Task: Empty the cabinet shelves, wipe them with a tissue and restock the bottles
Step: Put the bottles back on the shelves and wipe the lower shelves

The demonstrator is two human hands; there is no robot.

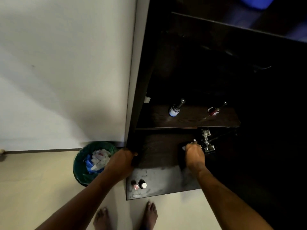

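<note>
A dark wooden cabinet [166, 47] stands open in front of me. On its upper shelf [187, 121] stand a white-labelled bottle [174, 110] and a red bottle [214, 111], both with long necks. My right hand [194, 154] is on the middle shelf [157, 150], closed around a dark object [181, 156] with small white bits showing at the fingers; what it is stays unclear. My left hand [122, 161] grips the front edge of the cabinet's left side panel [132, 103]. Two small capped bottles [139, 186] stand at the front left of the dusty bottom shelf [166, 178].
A green-lined bin [83, 165] full of white and blue scraps stands on the floor just left of the cabinet, against a white wall [66, 63]. A metal door hinge [206, 141] sits right behind my right hand. My bare feet [126, 216] are below the cabinet's front.
</note>
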